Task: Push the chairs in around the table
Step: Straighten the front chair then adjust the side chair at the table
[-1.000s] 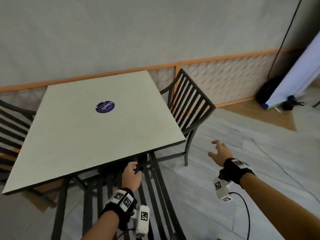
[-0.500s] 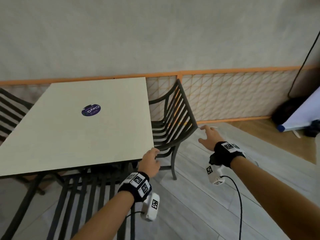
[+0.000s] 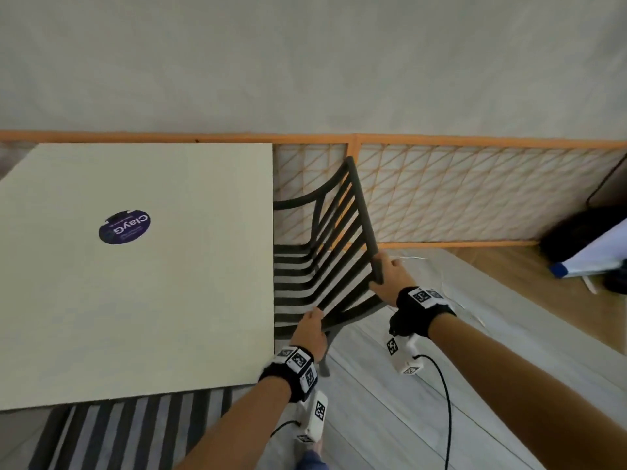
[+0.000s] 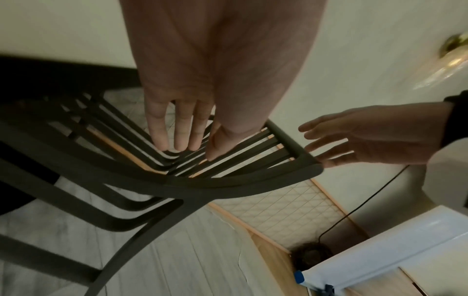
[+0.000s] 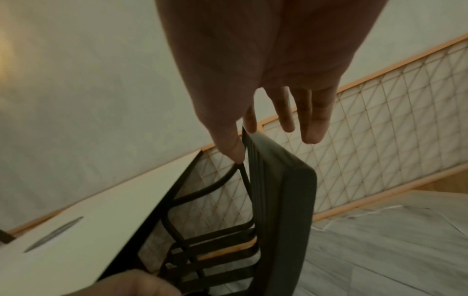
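Observation:
A dark slatted chair point(image 3: 325, 252) stands at the right side of the cream table point(image 3: 169, 300), its seat partly under the top. My right hand point(image 3: 388, 276) is at the near end of the chair's top rail. In the right wrist view that hand point(image 5: 266, 136) has straight fingers, with the thumb on the table side of the rail point(image 5: 281, 196) and the fingers on the far side. My left hand point(image 3: 310, 329) is at the near lower edge of the chair back. Its straight fingers point(image 4: 177, 140) lie over the slats point(image 4: 228, 180); contact is unclear.
A second dark chair point(image 3: 135, 432) sits under the table's near edge, below my left arm. An orange-framed lattice fence point(image 3: 475, 198) runs along the wall behind. A black bag point(image 3: 576, 242) and a white roll point(image 3: 597, 252) lie at the far right. Grey plank floor point(image 3: 407, 418) stretches to the right.
My left hand has left the near chair's back and moved to the right-hand chair. My right hand has reached that chair's top rail. The view has turned right.

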`<state>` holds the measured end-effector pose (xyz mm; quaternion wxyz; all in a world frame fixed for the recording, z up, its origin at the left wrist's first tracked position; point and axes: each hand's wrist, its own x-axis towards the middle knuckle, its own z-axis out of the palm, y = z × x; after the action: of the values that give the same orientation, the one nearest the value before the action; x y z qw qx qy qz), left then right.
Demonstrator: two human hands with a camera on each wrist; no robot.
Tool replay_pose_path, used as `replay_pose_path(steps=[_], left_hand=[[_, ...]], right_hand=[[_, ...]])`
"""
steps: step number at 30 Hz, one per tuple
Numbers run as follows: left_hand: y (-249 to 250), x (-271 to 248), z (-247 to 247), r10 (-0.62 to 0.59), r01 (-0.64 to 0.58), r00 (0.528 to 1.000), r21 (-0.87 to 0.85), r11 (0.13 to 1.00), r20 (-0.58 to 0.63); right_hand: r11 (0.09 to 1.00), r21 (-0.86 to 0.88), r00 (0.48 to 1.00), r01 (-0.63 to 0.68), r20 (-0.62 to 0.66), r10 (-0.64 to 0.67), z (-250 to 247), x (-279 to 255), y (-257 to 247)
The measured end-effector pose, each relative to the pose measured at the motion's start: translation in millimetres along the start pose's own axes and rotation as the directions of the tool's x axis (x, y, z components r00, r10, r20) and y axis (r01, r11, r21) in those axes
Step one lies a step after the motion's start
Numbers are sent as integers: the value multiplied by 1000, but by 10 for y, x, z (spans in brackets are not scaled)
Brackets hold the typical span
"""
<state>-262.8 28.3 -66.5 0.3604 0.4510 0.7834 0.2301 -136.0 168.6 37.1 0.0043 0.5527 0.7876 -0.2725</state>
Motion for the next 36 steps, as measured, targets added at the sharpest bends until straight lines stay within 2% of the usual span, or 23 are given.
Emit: replay_pose_path(steps=[4,6,9,12,17,22,29,36], left_hand=[[-78,391,172,-47,45,996,30,999,76],[-121,518,257,-48,46,993,23,999,109],[-131,717,389,-40,31,982,51,998,186],[-107,866,525,-78,35,962,162,986,263],[-35,1079,583,-131,68,955,232,970,268],[108,1318,525,-118,60,951,202,977,286],[46,1155,557,-96,31,959,238,971,267],[75,1181,498,-97,30,940,204,978,328]], right_hand=[[982,158,993,-101,70,90,225,268,45],[970,179,983,-163,115,144,299,300,77],[986,91,985,-137,118,126,335,382,129],[991,87,992,-98,87,91,368,450,167],[990,107,994,-94,74,86,322,635,171],[994,90,996,-65,69,59,214,883,190],[990,116,996,-73,65,66,305,709,239],[989,123,995,-82,62,75,304,722,241]])
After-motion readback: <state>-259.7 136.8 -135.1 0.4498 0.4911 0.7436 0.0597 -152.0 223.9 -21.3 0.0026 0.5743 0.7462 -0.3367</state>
